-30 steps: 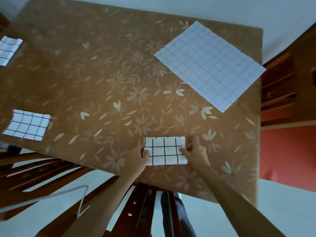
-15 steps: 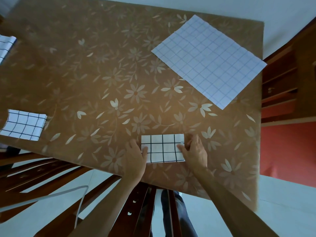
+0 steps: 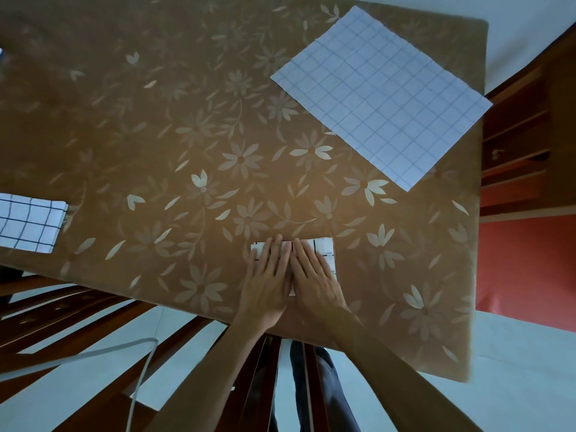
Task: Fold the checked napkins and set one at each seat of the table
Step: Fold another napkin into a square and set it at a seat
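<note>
Your left hand (image 3: 268,277) and right hand (image 3: 314,275) lie flat, side by side, on the folded napkin (image 3: 324,248) at the near edge of the table (image 3: 187,120), fingers straight and together. The unfolded napkin (image 3: 380,95) sits far right.

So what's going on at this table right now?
A person presses the left hand and right hand flat on a folded checked napkin at the near edge of the table. A second folded napkin lies at the left edge. A larger unfolded napkin lies flat near the far right corner, not yet folded.
</note>
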`<state>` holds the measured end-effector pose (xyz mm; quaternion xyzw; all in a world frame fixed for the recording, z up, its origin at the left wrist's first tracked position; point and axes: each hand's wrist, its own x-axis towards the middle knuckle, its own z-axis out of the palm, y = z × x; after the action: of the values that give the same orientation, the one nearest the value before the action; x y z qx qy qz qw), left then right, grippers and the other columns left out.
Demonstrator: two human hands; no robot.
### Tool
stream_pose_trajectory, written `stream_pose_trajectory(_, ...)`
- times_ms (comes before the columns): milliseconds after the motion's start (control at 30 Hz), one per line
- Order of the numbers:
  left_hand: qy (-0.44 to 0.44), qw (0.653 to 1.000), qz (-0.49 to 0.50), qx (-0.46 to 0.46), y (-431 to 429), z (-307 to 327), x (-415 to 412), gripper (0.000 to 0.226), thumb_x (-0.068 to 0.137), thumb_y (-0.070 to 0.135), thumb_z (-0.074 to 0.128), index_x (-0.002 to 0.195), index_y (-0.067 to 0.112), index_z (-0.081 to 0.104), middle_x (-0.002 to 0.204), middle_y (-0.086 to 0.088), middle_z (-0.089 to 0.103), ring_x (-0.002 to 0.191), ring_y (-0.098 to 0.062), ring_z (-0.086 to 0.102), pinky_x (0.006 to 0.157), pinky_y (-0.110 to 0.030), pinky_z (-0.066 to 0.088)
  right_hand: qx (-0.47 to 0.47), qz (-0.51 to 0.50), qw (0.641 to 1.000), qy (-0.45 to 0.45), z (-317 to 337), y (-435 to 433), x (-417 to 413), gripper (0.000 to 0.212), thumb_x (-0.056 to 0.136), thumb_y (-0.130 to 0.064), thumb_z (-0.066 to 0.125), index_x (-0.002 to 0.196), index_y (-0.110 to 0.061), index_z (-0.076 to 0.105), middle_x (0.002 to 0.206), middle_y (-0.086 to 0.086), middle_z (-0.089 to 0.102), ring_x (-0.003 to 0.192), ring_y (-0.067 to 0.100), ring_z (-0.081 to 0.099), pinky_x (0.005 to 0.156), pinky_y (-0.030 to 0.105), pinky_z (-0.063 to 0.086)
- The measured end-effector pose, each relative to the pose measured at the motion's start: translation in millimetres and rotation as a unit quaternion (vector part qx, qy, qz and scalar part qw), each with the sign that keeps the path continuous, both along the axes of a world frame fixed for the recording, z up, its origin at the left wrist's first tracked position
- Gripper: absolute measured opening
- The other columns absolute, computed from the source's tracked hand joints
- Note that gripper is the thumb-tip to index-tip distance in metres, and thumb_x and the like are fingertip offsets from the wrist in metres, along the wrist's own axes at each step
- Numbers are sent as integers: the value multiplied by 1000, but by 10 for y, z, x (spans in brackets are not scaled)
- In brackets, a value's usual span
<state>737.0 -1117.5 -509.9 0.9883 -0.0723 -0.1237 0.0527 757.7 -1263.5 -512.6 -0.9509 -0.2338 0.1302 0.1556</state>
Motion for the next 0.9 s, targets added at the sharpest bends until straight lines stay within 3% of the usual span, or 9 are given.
stream_pose_trajectory(100, 10, 1000, -12, -3, 124, -24, 42, 63, 104, 48, 8, 158, 14, 6, 165, -9, 2, 153, -24, 2, 120, -54, 15, -29, -5, 1000, -6, 3, -59, -11, 61, 102, -39, 18, 155, -10, 20, 163, 8, 15, 151, 22, 9, 120, 46, 22)
stream_pose_trajectory(200, 14, 1000, -25, -2, 187, -5, 62, 69, 101, 58, 11, 158, 19, 4, 166, -9, -4, 153, -24, -3, 121, -53, 13, -63, -30, 998, -4, 12, -180, 3, 67, 101, -53, 19, 155, -14, 20, 163, 6, 12, 151, 20, 6, 120, 43, 12)
stream_pose_trajectory(300, 24, 1000, -7, 1, 269, 24, 71, 75, 98, 68, 13, 158, 26, -1, 165, -8, -10, 152, -23, -9, 123, -50, 5, -88, -33, 996, 0, 15, -298, 19, 73, 99, -59, 21, 155, -12, 23, 163, 7, 14, 151, 21, 11, 118, 43, 14)
stream_pose_trajectory(433, -9, 998, 48, -47, 435, 65, 25, 67, 102, 57, 21, 157, 20, 17, 165, -7, 12, 152, -22, 9, 121, -47, 17, -74, -62, 995, -15, 56, -327, 38, 66, 98, -50, 29, 152, -13, 30, 160, 8, 25, 149, 24, 21, 118, 44, 17)
stream_pose_trajectory(533, -80, 973, 189, -105, 503, 188, -24, 47, 101, 46, 43, 136, 15, 45, 132, -8, 51, 123, -25, 49, 100, -39, 46, -29, -78, 994, -71, 152, -260, 193, 49, 95, -34, 52, 138, -9, 51, 141, 13, 52, 133, 31, 46, 109, 47, 38)
stream_pose_trajectory(600, -94, 947, 280, -124, 490, 272, -78, 38, 96, 50, 48, 112, 16, 55, 100, -2, 58, 94, -22, 58, 78, -35, 52, -9, -70, 995, -70, 227, -181, 368, 49, 86, -29, 71, 130, -11, 56, 128, 12, 59, 121, 33, 54, 100, 46, 45)
stream_pose_trajectory(667, -51, 940, 311, -128, 442, 320, -133, 42, 89, 59, 55, 98, 19, 59, 86, 4, 58, 80, -16, 58, 70, -34, 52, -16, -49, 998, -26, 282, -119, 555, 50, 82, -34, 75, 126, -16, 58, 126, 8, 57, 117, 29, 53, 98, 41, 43)
stream_pose_trajectory(767, 22, 947, 306, -92, 342, 386, -167, 49, 79, 69, 62, 93, 22, 61, 85, 8, 62, 76, -10, 57, 69, -27, 47, -36, -17, 999, 27, 322, -96, 739, 48, 81, -43, 74, 122, -23, 59, 131, 0, 53, 123, 23, 43, 102, 35, 35)
stream_pose_trajectory(900, 67, 936, 332, -99, 270, 489, -107, 40, 81, 58, 68, 95, 21, 62, 87, 9, 61, 77, -6, 53, 62, -18, 30, -58, -3, 996, 69, 373, -116, 757, 50, 82, -43, 73, 121, -18, 57, 136, 4, 49, 126, 26, 39, 107, 37, 35)
